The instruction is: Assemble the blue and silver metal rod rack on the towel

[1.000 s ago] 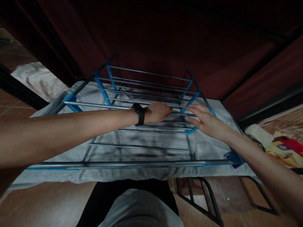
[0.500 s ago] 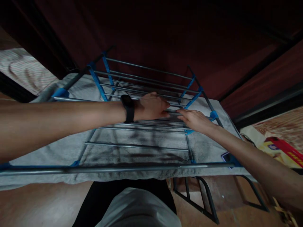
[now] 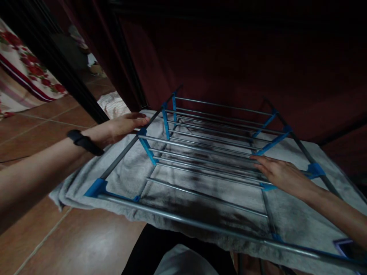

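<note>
A rack of grey metal tubes (image 3: 183,219) with blue plastic joints lies across a grey cloth. Near its left side rail, my left hand (image 3: 129,124) is stretched out flat, fingers extended beside a blue corner joint (image 3: 142,132). Whether its fingertips touch the rail is hard to tell. My right hand (image 3: 281,175) lies along a middle crossbar (image 3: 200,147) towards the right end, fingers over the tube and thumb side in front of it. A black band (image 3: 83,141) is on my left wrist.
The grey towel-like cloth (image 3: 120,160) covers the surface under the rack. A dark red panel (image 3: 229,49) stands behind. At the right front a phone-like object (image 3: 348,248) is partly hidden by my forearm. Tiled floor (image 3: 86,233) and floral fabric (image 3: 34,65) show at the left.
My left hand has left the middle crossbars and moved out to the rack's left rail. My right hand stays at the right end of the crossbar. The view has turned left.
</note>
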### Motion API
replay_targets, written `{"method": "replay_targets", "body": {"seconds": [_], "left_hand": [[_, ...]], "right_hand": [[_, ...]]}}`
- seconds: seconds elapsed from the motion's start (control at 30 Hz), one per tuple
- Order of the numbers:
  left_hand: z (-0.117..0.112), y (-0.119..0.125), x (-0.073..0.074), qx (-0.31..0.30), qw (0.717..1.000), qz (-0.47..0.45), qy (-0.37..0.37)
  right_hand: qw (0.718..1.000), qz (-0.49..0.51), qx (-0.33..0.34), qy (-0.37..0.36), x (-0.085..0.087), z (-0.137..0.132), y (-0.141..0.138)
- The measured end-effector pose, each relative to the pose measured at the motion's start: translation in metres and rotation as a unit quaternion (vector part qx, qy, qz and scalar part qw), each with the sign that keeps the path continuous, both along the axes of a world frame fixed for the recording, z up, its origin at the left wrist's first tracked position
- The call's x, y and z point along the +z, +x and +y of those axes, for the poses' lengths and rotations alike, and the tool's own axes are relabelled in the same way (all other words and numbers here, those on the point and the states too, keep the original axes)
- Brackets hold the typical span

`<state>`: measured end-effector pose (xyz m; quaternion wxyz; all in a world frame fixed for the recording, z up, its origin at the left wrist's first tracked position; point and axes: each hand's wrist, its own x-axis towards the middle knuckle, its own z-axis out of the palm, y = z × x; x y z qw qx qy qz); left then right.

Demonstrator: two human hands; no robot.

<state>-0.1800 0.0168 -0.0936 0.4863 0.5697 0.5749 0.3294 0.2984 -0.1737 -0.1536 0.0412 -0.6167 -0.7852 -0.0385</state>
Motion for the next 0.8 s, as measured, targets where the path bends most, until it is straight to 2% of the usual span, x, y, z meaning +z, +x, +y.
{"method": "replay_targets", "body": {"seconds": [0.07, 0.13, 0.2, 0.3, 0.4, 0.47, 0.53, 0.63, 0.73, 0.8], "left_hand": [[-0.005, -0.006, -0.017, -0.018, 0.992, -0.073, -0.106], [-0.009, -0.008, -0.029, -0.023, 0.980, -0.114, -0.161], [-0.010, -0.007, -0.037, -0.020, 0.979, -0.127, -0.156], [-0.010, -0.005, -0.042, -0.023, 0.986, -0.128, -0.106], [-0.011, -0.005, -0.043, -0.017, 0.990, -0.115, -0.080], [-0.012, -0.005, -0.044, -0.026, 0.990, -0.114, -0.077], [-0.012, -0.007, -0.045, -0.036, 0.991, -0.113, -0.062], [-0.010, -0.009, -0.044, -0.044, 0.995, -0.080, -0.029], [-0.007, -0.009, -0.042, -0.057, 0.992, -0.095, -0.068], [-0.010, -0.007, -0.041, -0.045, 0.985, -0.132, -0.102]], "right_hand": [[1.000, 0.003, 0.009, 0.006, -0.003, 0.000, 0.004], [1.000, 0.002, 0.019, 0.022, -0.007, 0.002, 0.003], [0.998, -0.003, 0.036, 0.041, -0.010, 0.007, -0.007], [0.996, -0.028, 0.064, 0.053, -0.013, 0.022, -0.041], [0.992, -0.061, 0.092, 0.055, -0.009, 0.045, -0.076], [0.990, -0.070, 0.114, 0.055, -0.002, 0.058, -0.081], [0.989, -0.068, 0.125, 0.044, 0.004, 0.061, -0.069], [0.992, -0.054, 0.109, 0.036, 0.008, 0.046, -0.037], [0.993, -0.037, 0.079, 0.077, 0.010, 0.025, -0.012], [0.993, -0.024, 0.057, 0.098, 0.013, 0.015, -0.007]]}}
